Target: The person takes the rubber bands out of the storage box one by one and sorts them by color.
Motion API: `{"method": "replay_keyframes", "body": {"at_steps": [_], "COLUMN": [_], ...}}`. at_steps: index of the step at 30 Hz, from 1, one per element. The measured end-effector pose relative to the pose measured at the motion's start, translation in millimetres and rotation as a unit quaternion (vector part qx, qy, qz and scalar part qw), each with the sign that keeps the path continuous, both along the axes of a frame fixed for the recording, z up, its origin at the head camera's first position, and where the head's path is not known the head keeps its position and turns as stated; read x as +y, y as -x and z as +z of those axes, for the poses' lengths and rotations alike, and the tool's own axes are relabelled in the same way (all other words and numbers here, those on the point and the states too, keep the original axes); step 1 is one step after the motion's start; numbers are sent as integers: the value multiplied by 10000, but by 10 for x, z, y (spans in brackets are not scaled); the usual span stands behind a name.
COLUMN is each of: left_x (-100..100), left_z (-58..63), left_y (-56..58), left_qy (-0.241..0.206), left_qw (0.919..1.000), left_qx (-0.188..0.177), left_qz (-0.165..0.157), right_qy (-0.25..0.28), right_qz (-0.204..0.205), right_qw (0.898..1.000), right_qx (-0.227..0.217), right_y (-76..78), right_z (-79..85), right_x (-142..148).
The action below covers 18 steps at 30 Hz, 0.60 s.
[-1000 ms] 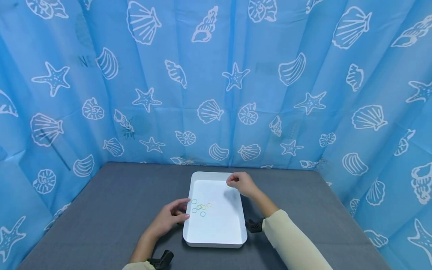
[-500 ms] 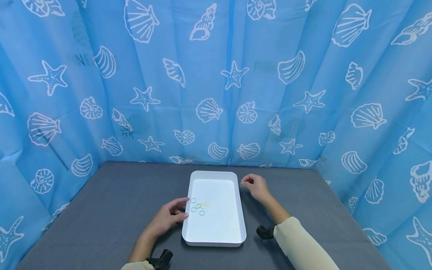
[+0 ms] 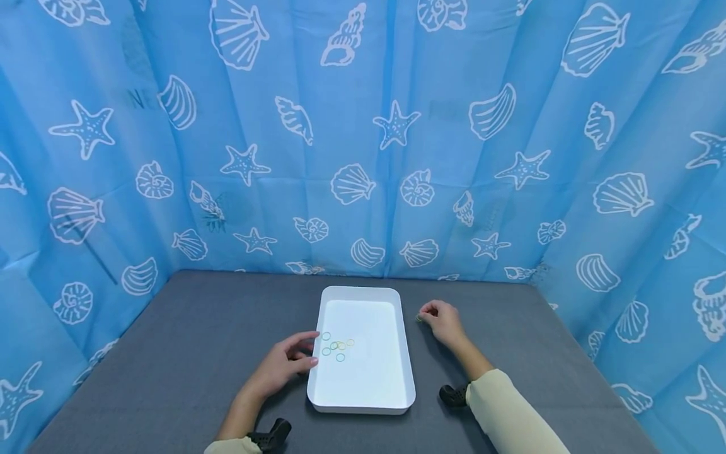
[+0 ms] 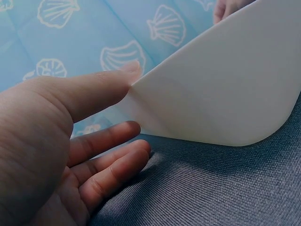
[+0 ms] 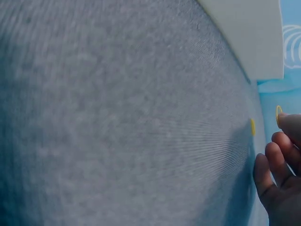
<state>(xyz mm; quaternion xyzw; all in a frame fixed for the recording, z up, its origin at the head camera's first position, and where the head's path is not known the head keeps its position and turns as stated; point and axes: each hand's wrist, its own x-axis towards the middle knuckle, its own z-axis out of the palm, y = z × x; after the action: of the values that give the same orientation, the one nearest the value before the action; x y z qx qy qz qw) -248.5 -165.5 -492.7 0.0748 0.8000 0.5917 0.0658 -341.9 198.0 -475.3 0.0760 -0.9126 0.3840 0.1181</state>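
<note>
My left hand rests at the tray's left side, its fingertips touching the rim. The left wrist view shows its other fingers loosely bent beside the outer wall. The white tray lies flat and holds several thin rubber bands, green and yellow, near its left wall. Right of the tray, my right hand is low over the grey cloth. Its thumb and finger pinch a thin yellow rubber band, seen in the right wrist view. Another small yellow loop lies on the cloth close by.
Grey cloth covers the table around the tray. A blue curtain with white shell prints hangs behind the table and along both sides.
My right hand has moved right, from over the tray's far right corner to low over the cloth beside it. The left hand stays at the tray's left rim.
</note>
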Motion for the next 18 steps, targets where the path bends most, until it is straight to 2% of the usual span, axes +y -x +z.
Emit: {"method": "replay_keyframes", "body": {"at_steps": [11,18], "left_x": [-12,-10], "left_z": [0,-8], "left_y": [13,10], "left_qy": [11,13], "left_qw": [10000,10000], "left_qx": [35,57], "left_qz": [-7,-78], "right_qy": [119,61], "right_qz": [-442,-512], "right_qw": [9977,9964], "right_qx": [-500,-673], "right_y": [43,79], "right_z": [-50,-84], "right_x": [68,94]}}
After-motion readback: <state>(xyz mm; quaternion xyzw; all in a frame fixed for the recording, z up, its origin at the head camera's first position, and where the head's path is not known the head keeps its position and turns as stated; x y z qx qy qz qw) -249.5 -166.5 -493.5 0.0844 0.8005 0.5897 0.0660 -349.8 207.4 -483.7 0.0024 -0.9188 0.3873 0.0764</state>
